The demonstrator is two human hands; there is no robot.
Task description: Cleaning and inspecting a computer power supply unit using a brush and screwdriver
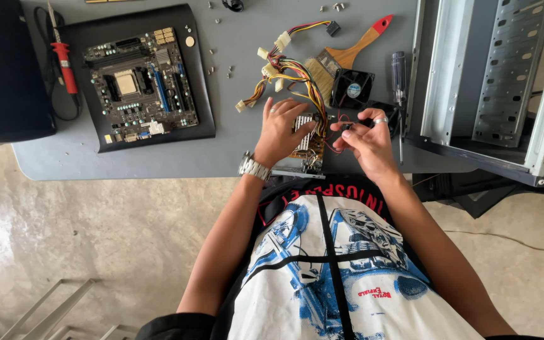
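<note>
An opened power supply unit (302, 151) with its circuit board showing lies at the table's near edge. My left hand (279, 131) rests flat on it, holding it down; a metal watch is on that wrist. My right hand (363, 140) pinches thin red and black wires (338, 126) that run from the unit. A bundle of coloured cables with white plugs (281, 72) fans out from the unit toward the back.
A motherboard (141, 85) lies on a black mat at the left, a red-handled tool (64, 63) beside it. A paintbrush (347, 56), a small black fan (351, 88) and a screwdriver (398, 79) lie behind my hands. An open computer case (492, 88) stands at right. Loose screws are scattered about.
</note>
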